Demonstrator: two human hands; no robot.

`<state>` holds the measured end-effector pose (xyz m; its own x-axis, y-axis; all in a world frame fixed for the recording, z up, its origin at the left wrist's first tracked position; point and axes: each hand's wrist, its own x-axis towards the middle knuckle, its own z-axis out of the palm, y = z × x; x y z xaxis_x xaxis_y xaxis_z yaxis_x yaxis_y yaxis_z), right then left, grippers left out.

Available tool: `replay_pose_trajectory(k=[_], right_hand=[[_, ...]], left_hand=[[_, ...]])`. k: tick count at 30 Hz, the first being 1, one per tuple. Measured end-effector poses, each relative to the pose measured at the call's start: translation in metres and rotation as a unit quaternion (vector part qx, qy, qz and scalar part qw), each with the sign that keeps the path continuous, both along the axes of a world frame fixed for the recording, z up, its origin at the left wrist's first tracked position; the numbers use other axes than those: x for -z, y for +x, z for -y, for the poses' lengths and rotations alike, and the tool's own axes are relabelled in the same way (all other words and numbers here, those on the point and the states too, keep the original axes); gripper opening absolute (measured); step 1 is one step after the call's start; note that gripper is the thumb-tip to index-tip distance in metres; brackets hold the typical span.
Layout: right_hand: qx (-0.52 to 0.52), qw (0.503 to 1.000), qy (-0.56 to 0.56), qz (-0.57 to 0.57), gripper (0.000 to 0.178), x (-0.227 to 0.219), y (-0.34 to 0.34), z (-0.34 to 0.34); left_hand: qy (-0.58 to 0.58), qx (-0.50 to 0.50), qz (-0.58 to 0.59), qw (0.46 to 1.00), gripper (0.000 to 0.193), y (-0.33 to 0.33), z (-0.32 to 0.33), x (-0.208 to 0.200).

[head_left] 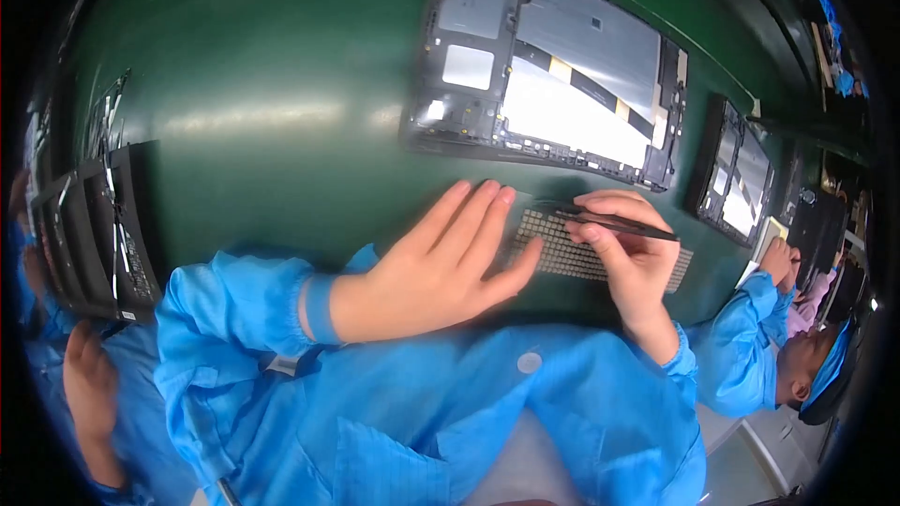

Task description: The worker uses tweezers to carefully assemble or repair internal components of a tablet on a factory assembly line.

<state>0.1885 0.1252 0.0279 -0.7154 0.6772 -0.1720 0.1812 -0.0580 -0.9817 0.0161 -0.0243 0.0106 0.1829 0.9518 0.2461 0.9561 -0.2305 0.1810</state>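
Observation:
In front of me lies a sheet of small pale square pieces in rows [569, 258]. My left hand [436, 262] rests flat at the sheet's left end, fingers stretched out, thumb tip over its edge. A pair of dark tweezers [623, 224] is pinched in my right hand [637, 267]. The tweezer tips point left, over the sheet's upper edge; whether they grip a piece is too small to tell. Just beyond the hands lies a black device frame with silver metal panels [595, 23], its inner side up.
The green work table [262, 66] stretches out to the left. A second device frame [741, 173] lies at the right, near a co-worker's hands [778, 260]. Dark panels with cables [98, 225] stand at the left edge, close to another person's hand [91, 379].

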Motion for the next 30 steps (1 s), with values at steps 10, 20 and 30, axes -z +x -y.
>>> replay_pose_trajectory(k=[10,20,30], right_hand=[[0.033,0.998,-0.023,-0.054,0.021,0.018,-0.003,0.012],[-0.036,0.99,0.137,-0.019,0.019,0.018,0.0,0.009],[0.023,0.992,0.073,-0.1,0.016,0.002,-0.043,-0.02]], left_hand=[[-0.032,0.025,-0.052,0.998,0.052,-0.003,-0.003,-0.005],[-0.027,0.012,-0.037,0.999,0.051,-0.001,-0.002,-0.001],[0.011,0.015,-0.035,0.999,0.047,-0.002,0.002,0.001]])
